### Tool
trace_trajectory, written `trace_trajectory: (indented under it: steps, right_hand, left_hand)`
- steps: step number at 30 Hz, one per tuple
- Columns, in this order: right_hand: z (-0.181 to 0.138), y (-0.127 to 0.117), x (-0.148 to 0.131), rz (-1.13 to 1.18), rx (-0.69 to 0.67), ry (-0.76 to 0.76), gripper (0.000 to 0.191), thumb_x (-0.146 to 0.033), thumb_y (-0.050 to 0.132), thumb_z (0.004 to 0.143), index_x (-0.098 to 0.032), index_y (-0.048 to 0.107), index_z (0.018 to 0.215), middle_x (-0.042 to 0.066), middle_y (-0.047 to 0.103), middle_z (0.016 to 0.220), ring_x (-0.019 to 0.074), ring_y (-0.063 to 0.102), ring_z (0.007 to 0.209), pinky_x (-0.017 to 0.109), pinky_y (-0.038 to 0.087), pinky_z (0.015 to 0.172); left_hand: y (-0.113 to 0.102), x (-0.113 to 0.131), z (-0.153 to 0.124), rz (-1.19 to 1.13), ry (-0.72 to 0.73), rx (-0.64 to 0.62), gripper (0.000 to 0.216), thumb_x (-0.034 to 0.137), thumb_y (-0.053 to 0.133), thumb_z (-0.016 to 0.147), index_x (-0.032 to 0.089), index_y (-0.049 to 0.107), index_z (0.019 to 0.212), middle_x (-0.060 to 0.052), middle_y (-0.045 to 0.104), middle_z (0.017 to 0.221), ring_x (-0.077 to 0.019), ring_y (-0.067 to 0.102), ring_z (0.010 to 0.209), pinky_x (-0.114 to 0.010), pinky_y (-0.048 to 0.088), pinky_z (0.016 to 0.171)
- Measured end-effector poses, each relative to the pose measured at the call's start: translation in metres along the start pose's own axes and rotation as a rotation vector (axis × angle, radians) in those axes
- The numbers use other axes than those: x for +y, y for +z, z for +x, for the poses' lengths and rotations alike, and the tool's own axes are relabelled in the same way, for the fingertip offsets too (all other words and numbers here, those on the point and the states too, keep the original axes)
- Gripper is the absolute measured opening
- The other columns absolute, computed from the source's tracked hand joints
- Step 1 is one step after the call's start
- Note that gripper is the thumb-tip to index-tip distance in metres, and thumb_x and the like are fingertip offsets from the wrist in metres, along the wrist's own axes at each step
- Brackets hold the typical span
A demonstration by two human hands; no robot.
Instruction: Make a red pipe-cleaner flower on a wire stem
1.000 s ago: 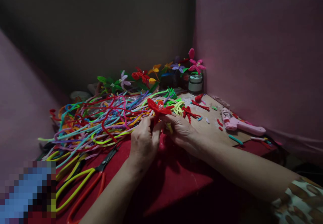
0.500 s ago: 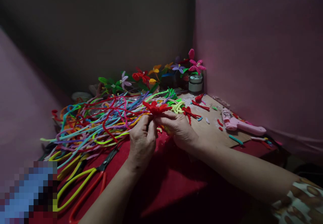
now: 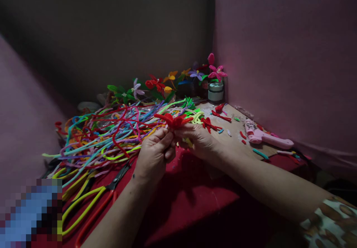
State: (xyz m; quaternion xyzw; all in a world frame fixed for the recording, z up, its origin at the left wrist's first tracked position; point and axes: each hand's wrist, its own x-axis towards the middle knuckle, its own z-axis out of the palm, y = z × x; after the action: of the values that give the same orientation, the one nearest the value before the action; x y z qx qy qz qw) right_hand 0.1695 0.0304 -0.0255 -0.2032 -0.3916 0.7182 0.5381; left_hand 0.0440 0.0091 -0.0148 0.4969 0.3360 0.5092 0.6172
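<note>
A red pipe-cleaner flower (image 3: 173, 120) sticks up between both hands at the centre of the view. My left hand (image 3: 154, 153) pinches its base from the left, fingers pressed together. My right hand (image 3: 197, 138) closes on the same flower from the right, thumb and fingers curled round the stem just below the petals. A yellow-green bit shows under my right fingers. Both hands hover over a red cloth (image 3: 195, 199).
A big tangle of coloured pipe cleaners (image 3: 111, 132) lies to the left. Red-and-yellow handled pliers and scissors (image 3: 95, 199) lie at the near left. Finished flowers (image 3: 156, 84), a small jar (image 3: 215, 91), a pink glue gun (image 3: 264, 138) and red scraps lie by the walls.
The flower has turned and tipped in my fingers, its petals now lower and flatter. My left hand has rolled so its fingers point right across the stem.
</note>
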Motion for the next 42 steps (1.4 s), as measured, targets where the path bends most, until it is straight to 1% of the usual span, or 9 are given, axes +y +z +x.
trace_trajectory:
  steps: [5, 8, 14, 18, 20, 24, 31, 38, 42]
  right_hand:
    - [0.003, -0.007, 0.008, 0.06, -0.082, -0.016, 0.012, -0.014, 0.069, 0.056, -0.017, 0.066, 0.067, -0.005, 0.059, 0.057, 0.0063, 0.046, 0.049, 0.02, 0.032, 0.048]
    - [0.006, -0.011, 0.013, 0.063, -0.073, -0.024, 0.009, -0.015, 0.067, 0.059, -0.017, 0.065, 0.068, -0.004, 0.059, 0.058, 0.0069, 0.047, 0.049, 0.021, 0.033, 0.048]
    - [0.008, -0.008, 0.018, 0.144, 0.065, -0.108, 0.012, -0.013, 0.068, 0.058, -0.019, 0.066, 0.068, -0.005, 0.06, 0.062, 0.0085, 0.049, 0.056, 0.021, 0.037, 0.053]
    - [0.002, 0.0, 0.018, 0.104, 0.102, -0.151, 0.01, -0.013, 0.068, 0.06, -0.019, 0.068, 0.067, -0.002, 0.065, 0.068, 0.0115, 0.055, 0.066, 0.025, 0.042, 0.067]
    - [-0.001, 0.003, 0.017, 0.058, 0.092, -0.167, 0.01, -0.015, 0.069, 0.06, -0.019, 0.069, 0.07, -0.001, 0.065, 0.069, 0.0119, 0.055, 0.067, 0.027, 0.042, 0.069]
    - [-0.005, 0.003, 0.015, -0.041, 0.049, -0.194, 0.015, -0.026, 0.073, 0.061, -0.017, 0.07, 0.073, -0.002, 0.059, 0.061, 0.0098, 0.049, 0.056, 0.025, 0.039, 0.056]
    - [-0.011, -0.001, 0.005, -0.208, -0.136, -0.225, 0.016, -0.031, 0.063, 0.075, -0.015, 0.068, 0.074, -0.003, 0.053, 0.05, 0.0088, 0.049, 0.048, 0.024, 0.037, 0.051]
    - [-0.014, 0.005, -0.002, -0.208, -0.293, -0.181, 0.029, -0.042, 0.053, 0.081, -0.016, 0.066, 0.083, -0.001, 0.059, 0.05, 0.0122, 0.055, 0.048, 0.028, 0.043, 0.056]
    - [-0.013, 0.005, -0.002, -0.221, -0.14, -0.239, 0.026, -0.041, 0.059, 0.077, -0.016, 0.067, 0.074, -0.002, 0.055, 0.052, 0.0089, 0.048, 0.046, 0.025, 0.04, 0.051]
  left_hand:
    - [-0.009, 0.001, 0.003, -0.132, -0.164, -0.209, 0.015, 0.027, 0.059, 0.075, 0.015, 0.051, 0.071, 0.007, 0.041, 0.052, 0.0011, 0.017, 0.034, -0.013, 0.016, 0.033]
    - [-0.009, 0.002, 0.004, -0.038, -0.148, -0.201, 0.021, 0.03, 0.055, 0.079, 0.014, 0.049, 0.066, 0.007, 0.04, 0.049, -0.0006, 0.023, 0.034, -0.014, 0.024, 0.035]
    - [-0.002, -0.008, 0.001, 0.829, 0.375, 0.227, 0.019, 0.03, 0.056, 0.078, 0.016, 0.055, 0.092, -0.004, 0.062, 0.076, -0.0144, 0.058, 0.063, -0.028, 0.047, 0.062]
    - [-0.006, -0.017, 0.001, 1.25, 0.687, 0.295, 0.013, 0.023, 0.05, 0.08, 0.016, 0.059, 0.088, -0.007, 0.064, 0.084, -0.0193, 0.06, 0.078, -0.032, 0.046, 0.073]
    - [-0.007, -0.015, 0.0, 1.202, 0.683, 0.284, 0.013, 0.023, 0.049, 0.082, 0.017, 0.06, 0.084, -0.004, 0.063, 0.075, -0.0163, 0.059, 0.069, -0.029, 0.045, 0.068]
    - [-0.003, -0.006, -0.003, 0.703, 0.402, 0.216, 0.012, 0.023, 0.051, 0.081, 0.016, 0.061, 0.08, 0.002, 0.057, 0.056, -0.0105, 0.051, 0.05, -0.022, 0.042, 0.054]
    - [-0.006, 0.003, 0.002, 0.053, 0.078, -0.09, 0.016, 0.025, 0.06, 0.076, 0.012, 0.06, 0.067, 0.001, 0.057, 0.049, -0.0095, 0.051, 0.041, -0.022, 0.042, 0.046]
    - [-0.008, -0.001, 0.006, -0.055, -0.009, -0.133, 0.018, 0.03, 0.066, 0.071, 0.013, 0.06, 0.072, 0.003, 0.052, 0.042, -0.0094, 0.046, 0.031, -0.02, 0.039, 0.031]
    - [-0.008, 0.002, 0.007, 0.095, 0.027, -0.067, 0.019, 0.03, 0.065, 0.072, 0.013, 0.058, 0.068, 0.001, 0.058, 0.048, -0.0108, 0.053, 0.039, -0.021, 0.045, 0.041]
